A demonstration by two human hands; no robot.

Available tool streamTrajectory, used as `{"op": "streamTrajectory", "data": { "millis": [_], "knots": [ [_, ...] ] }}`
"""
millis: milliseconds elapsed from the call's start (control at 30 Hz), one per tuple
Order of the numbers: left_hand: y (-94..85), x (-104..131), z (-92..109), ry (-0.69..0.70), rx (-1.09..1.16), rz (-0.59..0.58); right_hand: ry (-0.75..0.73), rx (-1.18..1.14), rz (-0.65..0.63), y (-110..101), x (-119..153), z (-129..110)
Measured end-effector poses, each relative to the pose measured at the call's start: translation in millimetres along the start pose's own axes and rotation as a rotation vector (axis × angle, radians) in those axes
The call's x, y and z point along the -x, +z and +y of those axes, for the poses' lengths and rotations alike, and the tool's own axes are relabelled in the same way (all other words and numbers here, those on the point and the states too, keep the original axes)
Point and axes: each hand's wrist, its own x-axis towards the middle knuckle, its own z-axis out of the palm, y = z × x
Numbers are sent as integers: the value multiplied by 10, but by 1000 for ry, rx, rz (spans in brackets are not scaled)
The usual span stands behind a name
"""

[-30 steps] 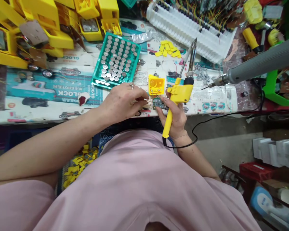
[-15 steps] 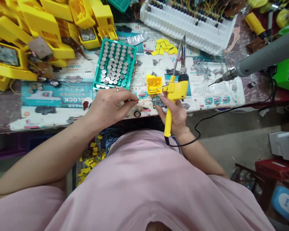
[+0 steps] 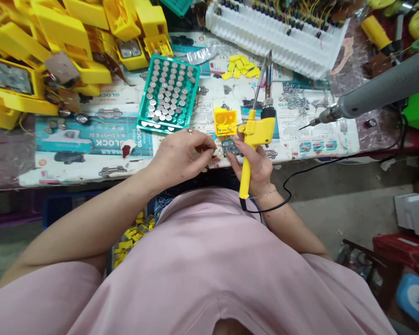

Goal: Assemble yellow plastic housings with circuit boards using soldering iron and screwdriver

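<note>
My right hand [image 3: 256, 167] is wrapped round a yellow soldering iron [image 3: 258, 132] whose tip points away from me. Its thumb and a finger also pinch a small green circuit board [image 3: 231, 146] with round silvery parts. My left hand [image 3: 183, 156] is closed in a pinch just left of the board; whatever its fingertips hold is too small to make out. Just beyond the board lies an open yellow plastic housing [image 3: 226, 122]. Behind my left hand stands a green tray [image 3: 139, 114] with rows of silver button cells [image 3: 165, 88].
Yellow housings [image 3: 61, 28] are heaped at the back left. A white ribbed rack [image 3: 265, 39] with wired parts stands at the back. From the right juts a grey electric screwdriver [image 3: 373, 90], near scattered screws [image 3: 295, 97]. Small yellow pieces [image 3: 240, 66] lie mid-table. A black cord [image 3: 321, 160] trails right.
My left hand has moved right, closer to the circuit board, and now covers most of the small round part at the table edge. My right hand keeps its hold on the iron and board.
</note>
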Motion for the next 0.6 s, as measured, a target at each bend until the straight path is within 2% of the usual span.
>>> {"op": "streamTrajectory", "data": {
  "millis": [167, 333, 400, 467, 600],
  "knots": [
    [87, -105, 40, 17, -32, -52, -47, 85, 16, -12, -41, -5],
    [28, -111, 106, -91, 156, -105, -58, 85, 48, -26, -74, -20],
    [24, -122, 95, -81, 184, -89, -58, 88, 52, -27, -75, -23],
    [50, -141, 56, -15, 100, -66, -55, 92, 40, -26, -67, -22],
    [139, -178, -35, 161, -225, -41, -42, 130, -5, -25, -31, -7]
  ]
}}
